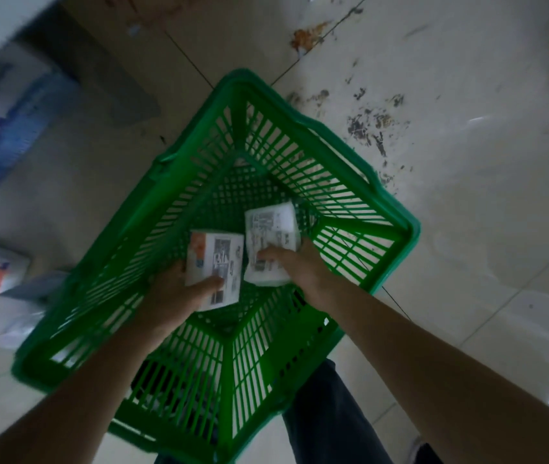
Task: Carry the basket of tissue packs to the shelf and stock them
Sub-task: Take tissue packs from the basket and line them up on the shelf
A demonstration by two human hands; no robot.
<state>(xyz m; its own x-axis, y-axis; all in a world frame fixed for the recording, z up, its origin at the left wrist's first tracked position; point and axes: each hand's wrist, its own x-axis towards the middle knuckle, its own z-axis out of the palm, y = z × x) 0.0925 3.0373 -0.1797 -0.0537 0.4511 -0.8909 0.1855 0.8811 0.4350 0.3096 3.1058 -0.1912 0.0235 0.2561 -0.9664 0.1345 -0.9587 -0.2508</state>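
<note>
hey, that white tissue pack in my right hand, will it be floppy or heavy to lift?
The white printed tissue pack looks soft: its edges bulge under the right hand, so it probably squashes. It seems light, since fingers alone grip it. Its wrapper may be slippery.

The basket [179,182] is showing as bright green moulded plastic, its walls and bottom an open lattice of slots, the broad rim smooth and faintly shiny. The tissue pack on the left [214,262] and the tissue pack on the right [271,236] are looking wrapped in thin, glossy white plastic film printed with dark text blocks, the left one also carrying an orange patch. The floor [467,195] is appearing as large pale glazed tiles, smooth and reflecting light, marked with dark scuffs and a rusty stain. The trouser leg [326,413] is looking like dark matt cloth.
</note>
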